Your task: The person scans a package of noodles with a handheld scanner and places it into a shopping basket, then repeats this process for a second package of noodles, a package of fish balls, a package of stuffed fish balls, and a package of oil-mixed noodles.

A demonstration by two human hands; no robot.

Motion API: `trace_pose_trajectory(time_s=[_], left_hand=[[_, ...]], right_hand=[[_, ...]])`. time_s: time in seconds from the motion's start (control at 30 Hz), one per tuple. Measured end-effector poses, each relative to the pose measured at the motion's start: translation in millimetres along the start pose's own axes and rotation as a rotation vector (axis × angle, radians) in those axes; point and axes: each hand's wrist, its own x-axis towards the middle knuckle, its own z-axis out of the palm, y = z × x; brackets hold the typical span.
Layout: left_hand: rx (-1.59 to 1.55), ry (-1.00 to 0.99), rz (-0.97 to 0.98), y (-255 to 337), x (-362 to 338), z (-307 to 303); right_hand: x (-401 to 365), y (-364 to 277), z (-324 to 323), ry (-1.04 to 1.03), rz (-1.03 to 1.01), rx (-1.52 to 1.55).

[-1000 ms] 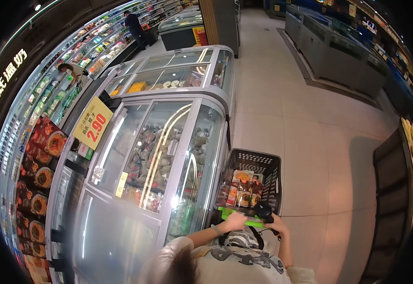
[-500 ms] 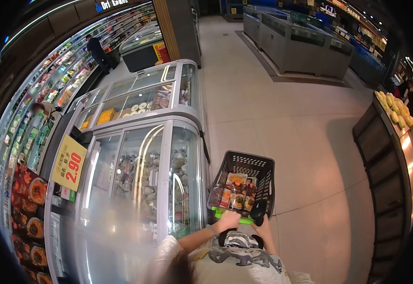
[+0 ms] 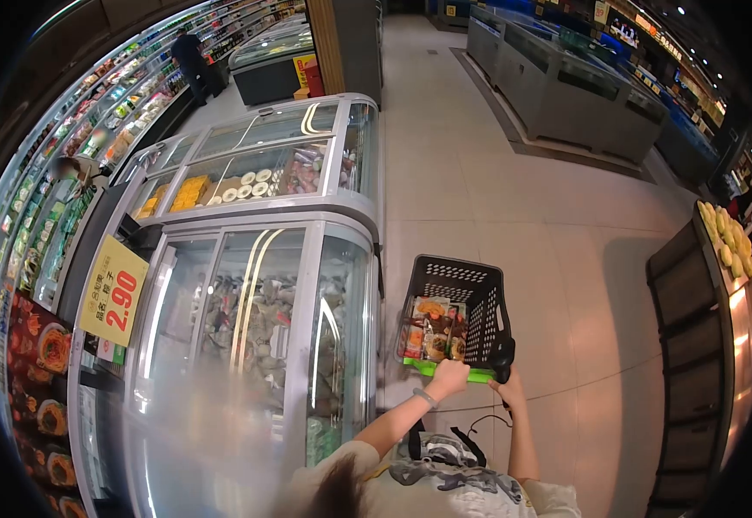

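Observation:
A dark grey shopping basket (image 3: pixel 483 321) with perforated sides stands in front of my body, beside the freezer. Inside lie several colourful food packets (image 3: pixel 435 329), some with pictures of dishes. Along its near side runs a bright green handle bar (image 3: pixel 479 375). My left hand (image 3: pixel 451 378) is closed around the bar near its middle, a grey band on the wrist. At the bar's right end, just below a black rounded part (image 3: pixel 503 356), is my right hand (image 3: pixel 509 388), its fingers curled on the handle and partly hidden.
Glass-topped freezers (image 3: pixel 255 345) line my left side, with a yellow price sign (image 3: pixel 113 289) at the edge. A person (image 3: pixel 193 67) stands by the shelves; another (image 3: pixel 74 177) is partly hidden nearer. Grey tanks (image 3: pixel 566 86) stand ahead right. Yellow produce (image 3: pixel 728 237) tops a dark stand (image 3: pixel 682 345).
The basket and both hands are farther from my body, with my arms more stretched out. The view has shifted slightly, and the freezers and stand appear a little displaced. Both hands stay on the bar.

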Motion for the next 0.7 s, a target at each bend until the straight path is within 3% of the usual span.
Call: trace_pose_trajectory(time_s=[0.27, 0.37, 0.7], left_hand=[[-0.029, 0.016, -0.021, -16, 56, -2], [-0.018, -0.095, -0.075, -18, 71, -18], [-0.028, 0.011, -0.092, -58, 151, -45]], right_hand=[[52, -14, -9, 0.054, 0.04, 0.057], [72, -13, -10, 0.083, 0.014, 0.107], [182, -31, -22, -0.014, 0.077, 0.155]])
